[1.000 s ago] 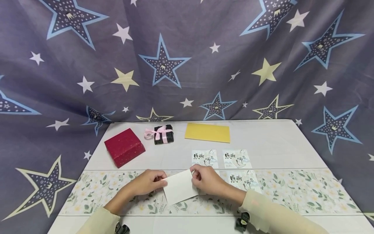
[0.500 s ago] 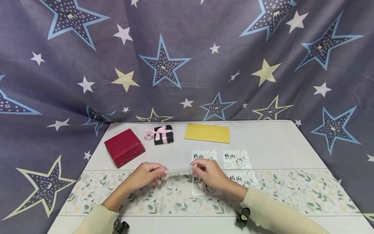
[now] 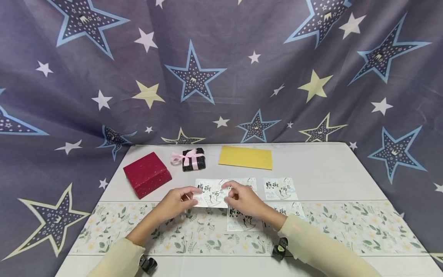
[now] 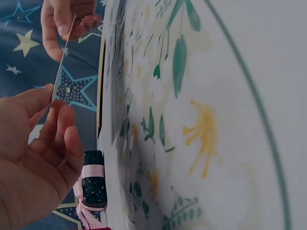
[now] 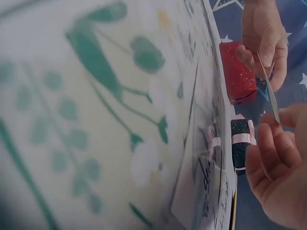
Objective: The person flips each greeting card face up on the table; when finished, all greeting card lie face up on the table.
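Between my two hands is a white greeting card [image 3: 212, 194] with black brush lettering, its printed side up. My left hand [image 3: 178, 202] pinches its left edge between thumb and fingers. At the opposite edge, my right hand [image 3: 245, 198] pinches it the same way. Both wrist views show the card [image 4: 61, 72] edge-on, held above the table. Under and beside my right hand lie several similar cards; a near one [image 3: 243, 223] and a far one [image 3: 247, 182] are partly covered, while another card [image 3: 280, 188] shows fully to the right.
A red box [image 3: 147, 175] stands at the table's left. Next to it lies a small black gift box [image 3: 194, 159] with a pink ribbon. A yellow envelope-like rectangle [image 3: 245, 157] lies at the back. The table [image 3: 328, 169] has a floral strip, and a star-patterned curtain [image 3: 235, 92] hangs behind.
The card showed its blank side, then was seen edge-on, and now shows its printed side. Both hands turned it over and moved slightly away from me.
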`<state>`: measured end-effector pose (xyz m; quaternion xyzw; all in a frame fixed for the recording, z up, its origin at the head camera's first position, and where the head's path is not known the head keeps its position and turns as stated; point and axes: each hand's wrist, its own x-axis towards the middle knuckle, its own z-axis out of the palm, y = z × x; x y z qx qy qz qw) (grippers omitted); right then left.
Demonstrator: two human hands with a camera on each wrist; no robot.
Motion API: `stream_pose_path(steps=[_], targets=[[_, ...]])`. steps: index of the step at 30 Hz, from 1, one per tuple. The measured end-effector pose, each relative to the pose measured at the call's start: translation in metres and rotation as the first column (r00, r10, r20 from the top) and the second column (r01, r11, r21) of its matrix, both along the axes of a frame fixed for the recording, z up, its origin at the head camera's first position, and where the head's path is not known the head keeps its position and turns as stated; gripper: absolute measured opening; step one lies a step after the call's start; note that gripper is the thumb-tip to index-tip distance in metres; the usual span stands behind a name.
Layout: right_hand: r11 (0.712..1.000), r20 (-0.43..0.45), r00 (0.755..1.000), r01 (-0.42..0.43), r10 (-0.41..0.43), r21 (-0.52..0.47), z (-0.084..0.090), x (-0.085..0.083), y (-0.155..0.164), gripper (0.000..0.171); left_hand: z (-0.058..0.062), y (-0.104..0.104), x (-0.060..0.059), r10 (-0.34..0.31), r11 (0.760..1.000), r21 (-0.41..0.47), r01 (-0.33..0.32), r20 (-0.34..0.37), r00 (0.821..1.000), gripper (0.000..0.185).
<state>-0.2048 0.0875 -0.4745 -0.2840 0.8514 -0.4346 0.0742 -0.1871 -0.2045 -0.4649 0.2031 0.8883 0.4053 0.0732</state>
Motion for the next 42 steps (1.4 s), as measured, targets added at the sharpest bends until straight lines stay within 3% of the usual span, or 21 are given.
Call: stream_pose_path(steps=[4, 8, 16, 23, 31, 42], targets=[[0.997, -0.057, 0.998, -0.014, 0.019, 0.080, -0.001, -0.008, -0.004, 0.054, 0.001, -0.003, -0.004, -0.008, 1.000, -0.020, 0.008, 0.010, 1.000, 0.047], [0.990, -0.066, 0.997, -0.024, 0.034, 0.141, -0.002, -0.016, -0.009, 0.057, 0.002, -0.005, -0.009, -0.016, 0.998, -0.067, 0.017, 0.024, 1.000, 0.053], [0.976, -0.028, 0.999, -0.030, 0.037, 0.214, -0.007, -0.024, -0.018, 0.058, -0.001, -0.008, -0.017, -0.063, 0.983, -0.168, 0.073, 0.063, 0.996, 0.055], [0.961, -0.039, 0.995, -0.076, 0.089, 0.265, -0.010, -0.025, -0.026, 0.062, -0.005, -0.012, -0.019, -0.053, 0.965, -0.249, 0.076, 0.098, 0.994, 0.051], [0.932, -0.085, 0.989, -0.087, 0.124, 0.351, -0.014, -0.022, -0.031, 0.061, -0.012, -0.007, -0.017, -0.045, 0.935, -0.348, 0.066, 0.067, 0.997, 0.053], [0.923, -0.087, 0.991, -0.057, 0.097, 0.380, -0.018, -0.023, -0.034, 0.060, -0.015, -0.003, -0.019, -0.025, 0.907, -0.419, 0.045, 0.051, 0.998, 0.054]])
